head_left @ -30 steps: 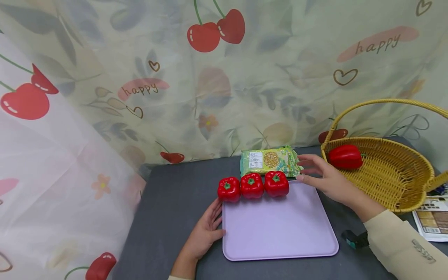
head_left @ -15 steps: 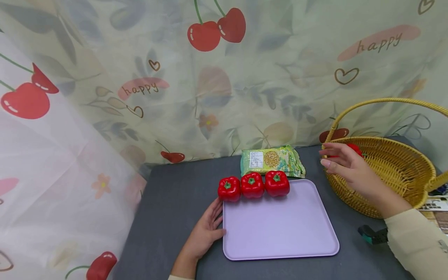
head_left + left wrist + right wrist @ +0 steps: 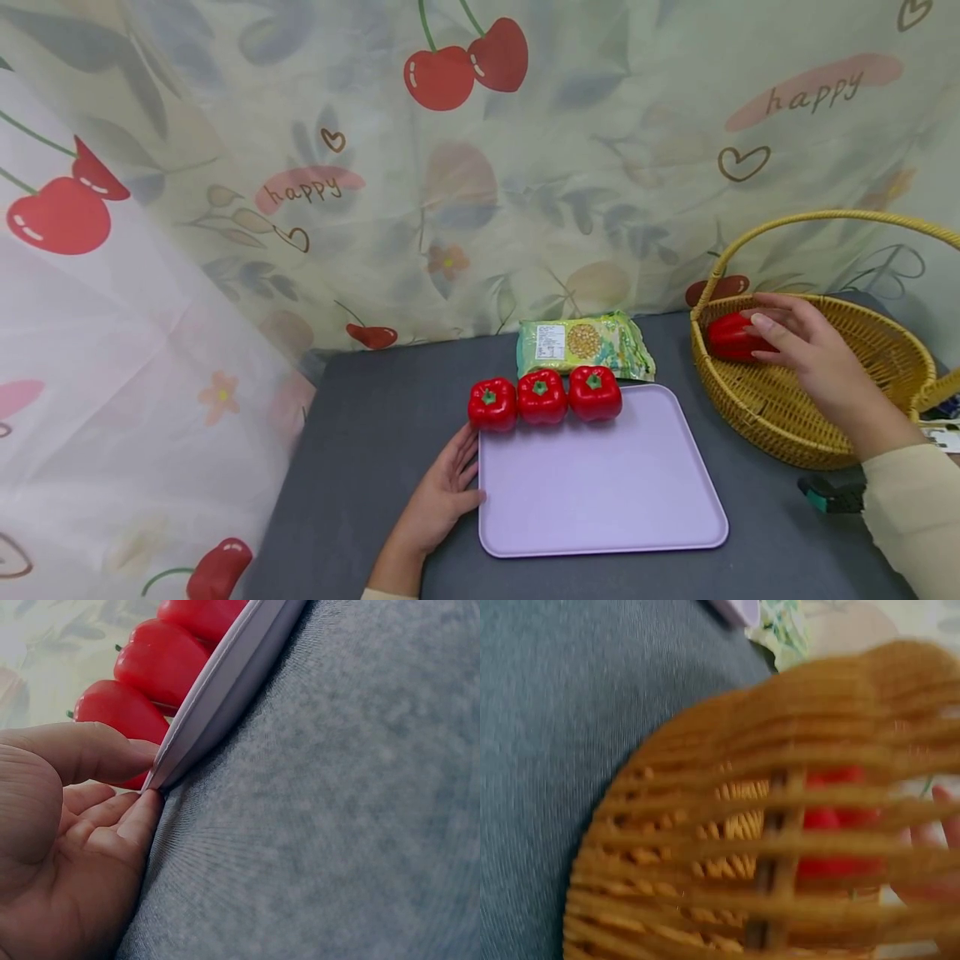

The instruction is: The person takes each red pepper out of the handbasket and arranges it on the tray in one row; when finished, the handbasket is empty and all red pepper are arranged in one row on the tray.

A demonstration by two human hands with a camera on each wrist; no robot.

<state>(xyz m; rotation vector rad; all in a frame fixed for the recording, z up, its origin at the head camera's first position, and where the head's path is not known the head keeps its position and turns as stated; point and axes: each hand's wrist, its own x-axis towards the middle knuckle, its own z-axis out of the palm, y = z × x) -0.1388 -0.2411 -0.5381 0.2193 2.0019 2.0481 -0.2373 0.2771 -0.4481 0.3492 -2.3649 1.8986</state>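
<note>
Three glossy red bell peppers (image 3: 543, 397) stand in a row along the far edge of a lilac tray (image 3: 600, 492). My left hand (image 3: 442, 492) rests at the tray's left side, thumb and fingertips against the rim. Seen close in the left wrist view, the left thumb (image 3: 105, 750) lies at the rim (image 3: 202, 697). Another red bell pepper (image 3: 726, 337) lies in the yellow wicker basket (image 3: 787, 400). Over that pepper's right end reaches my right hand (image 3: 817, 354), fingers loosely bent. Basket weave partly hides the pepper (image 3: 832, 825) and the fingertips in the right wrist view.
Behind the tray lies a green-yellow food packet (image 3: 585, 346). The basket's tall handle (image 3: 825, 215) arches over its opening. A dark device (image 3: 832, 496) sits beside the right sleeve. Patterned cloth (image 3: 450, 225) hangs along the back of the dark grey table (image 3: 375, 433).
My right hand has moved right from the packet, across the basket's left rim, to the pepper inside. The left hand, tray and three peppers keep their places.
</note>
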